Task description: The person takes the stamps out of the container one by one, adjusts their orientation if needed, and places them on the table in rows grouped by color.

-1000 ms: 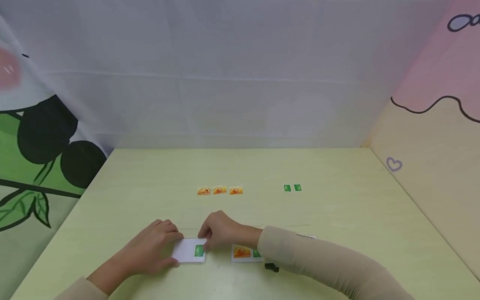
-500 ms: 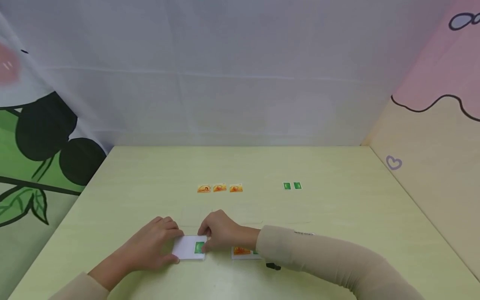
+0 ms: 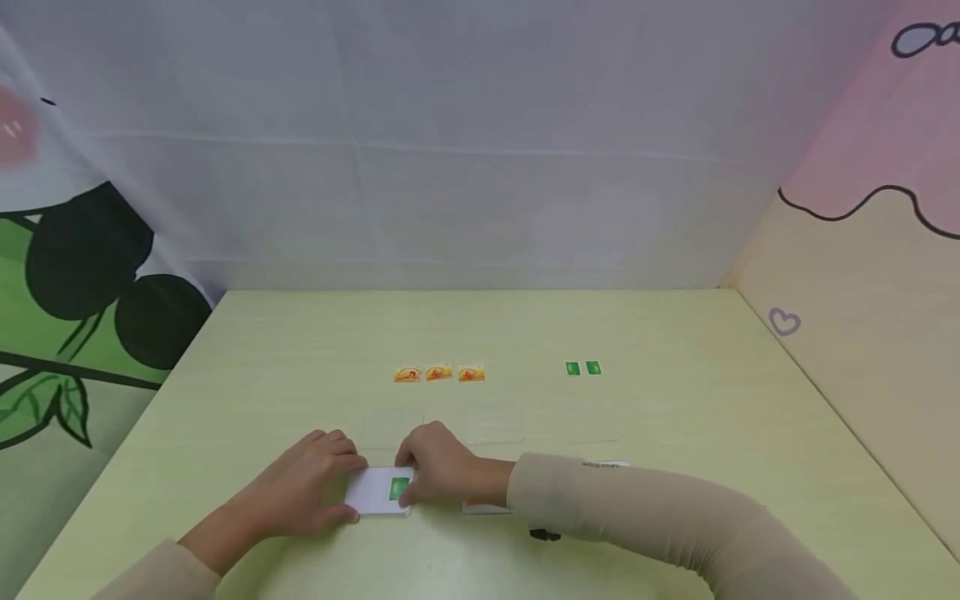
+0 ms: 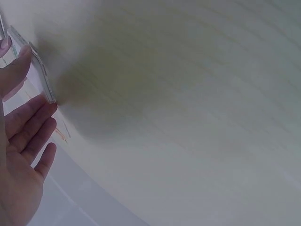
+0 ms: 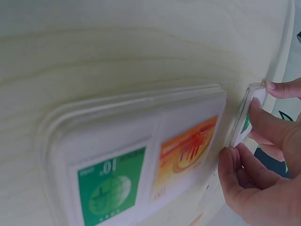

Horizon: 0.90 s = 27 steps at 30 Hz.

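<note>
A stack of white cards lies on the table, with a green stamp at the right end of its top face. My left hand grips the stack's left end, thumb at the near corner and fingers at the far one. My right hand is at the other end, its thumb pressing on the stamp and its curled fingers against the stack's edge. Under the right wrist sits a second white stack, mostly hidden in the head view. The right wrist view shows a green and an orange stamp on it.
Farther back lie three orange stamps in a row and two green stamps to their right. Faint clear rectangular outlines show on the table behind the hands. A grey-white cloth hangs at the table's back edge.
Both hands stay at the stack; the right thumb shifts slightly on the green stamp. The right arm now covers the stamps on the second stack. The head view has tilted a little.
</note>
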### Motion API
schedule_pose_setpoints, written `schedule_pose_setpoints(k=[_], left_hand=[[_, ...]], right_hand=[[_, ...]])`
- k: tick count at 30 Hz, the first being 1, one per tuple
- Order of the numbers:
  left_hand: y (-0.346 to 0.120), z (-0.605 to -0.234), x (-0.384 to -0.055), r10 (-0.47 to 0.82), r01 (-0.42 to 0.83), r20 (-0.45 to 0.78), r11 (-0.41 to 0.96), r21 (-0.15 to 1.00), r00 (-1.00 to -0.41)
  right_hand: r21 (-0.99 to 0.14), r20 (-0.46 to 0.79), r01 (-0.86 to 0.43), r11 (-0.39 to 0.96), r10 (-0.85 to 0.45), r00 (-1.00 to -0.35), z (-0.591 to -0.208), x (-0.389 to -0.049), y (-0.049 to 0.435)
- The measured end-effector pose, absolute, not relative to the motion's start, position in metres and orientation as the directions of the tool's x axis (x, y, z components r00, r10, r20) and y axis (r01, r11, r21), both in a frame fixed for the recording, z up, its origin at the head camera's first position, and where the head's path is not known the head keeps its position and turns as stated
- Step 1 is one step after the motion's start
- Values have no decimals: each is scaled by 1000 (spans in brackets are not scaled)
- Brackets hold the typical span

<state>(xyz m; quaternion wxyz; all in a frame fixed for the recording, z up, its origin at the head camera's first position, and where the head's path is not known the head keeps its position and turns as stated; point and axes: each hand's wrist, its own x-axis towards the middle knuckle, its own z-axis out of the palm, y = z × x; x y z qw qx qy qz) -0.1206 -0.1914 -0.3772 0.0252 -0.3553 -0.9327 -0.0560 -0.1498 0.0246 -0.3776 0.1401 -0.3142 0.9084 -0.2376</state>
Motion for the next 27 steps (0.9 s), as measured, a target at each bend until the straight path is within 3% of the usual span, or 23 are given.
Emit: schedule_pose_setpoints(k=[27], left_hand=[[-191, -376, -121, 654, 657, 73, 746, 105, -753]], right_hand=[[-594, -144, -414, 690, -598, -789, -375, -157, 21]])
